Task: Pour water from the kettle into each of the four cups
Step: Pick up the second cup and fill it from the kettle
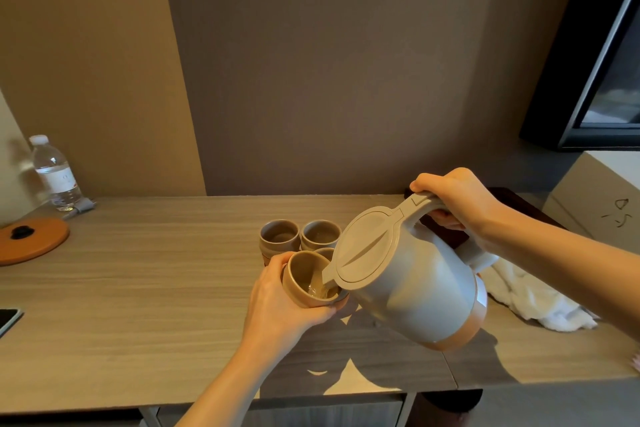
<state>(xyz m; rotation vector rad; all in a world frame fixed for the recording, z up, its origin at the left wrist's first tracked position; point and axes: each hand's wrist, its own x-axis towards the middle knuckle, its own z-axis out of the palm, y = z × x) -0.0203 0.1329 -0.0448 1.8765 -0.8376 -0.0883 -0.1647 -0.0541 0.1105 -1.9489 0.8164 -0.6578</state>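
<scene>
My right hand grips the handle of a grey kettle with an orange base band, tilted left so its spout hangs over a cup. My left hand holds that brown ceramic cup tilted toward the spout, raised off the table; water runs into it and pools at the bottom. Two more brown cups stand behind on the wooden table, one on the left and one on the right. The rim of a fourth cup peeks out between the held cup and the kettle lid.
An orange round kettle base lies at the far left, with a clear water bottle behind it. A phone corner shows at the left edge. A white towel lies right of the kettle, a cardboard box beyond.
</scene>
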